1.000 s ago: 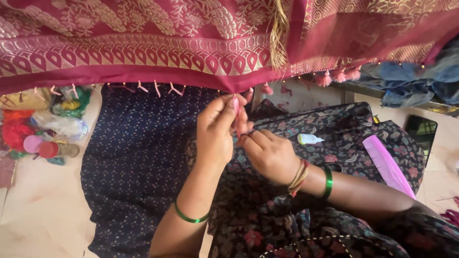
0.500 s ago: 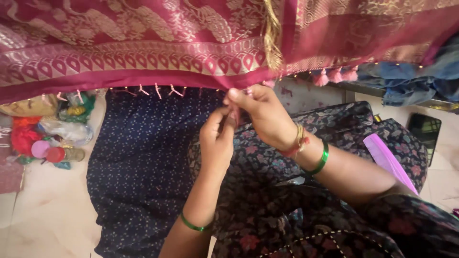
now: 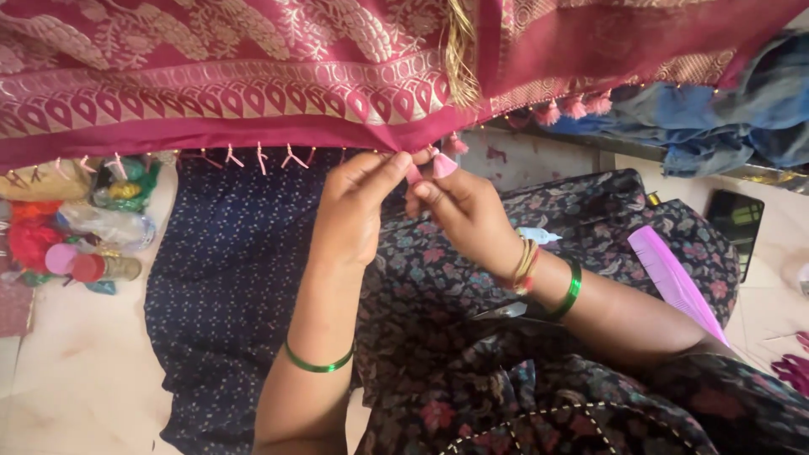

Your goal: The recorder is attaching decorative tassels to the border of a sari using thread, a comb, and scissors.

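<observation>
A maroon and gold saree [image 3: 253,76] hangs across the top of the view, its lower edge carrying small pink thread knots and several pink tassels. My left hand [image 3: 354,206] pinches the saree's edge near the middle. Just to its right, my right hand [image 3: 463,211] holds a pink tassel [image 3: 443,164] at that same edge. Both wrists wear green bangles. More finished tassels [image 3: 577,107] hang along the edge to the right.
A dark blue dotted cloth [image 3: 227,278] lies on the floor below. Thread spools and bags [image 3: 76,244] sit at the left. A pink comb [image 3: 674,282], a small white bottle [image 3: 539,236], scissors [image 3: 506,312] and a phone [image 3: 737,223] lie around my lap.
My right hand rose from my lap to the saree's edge, and both hands now work a pink tassel there. The view has shifted slightly.
</observation>
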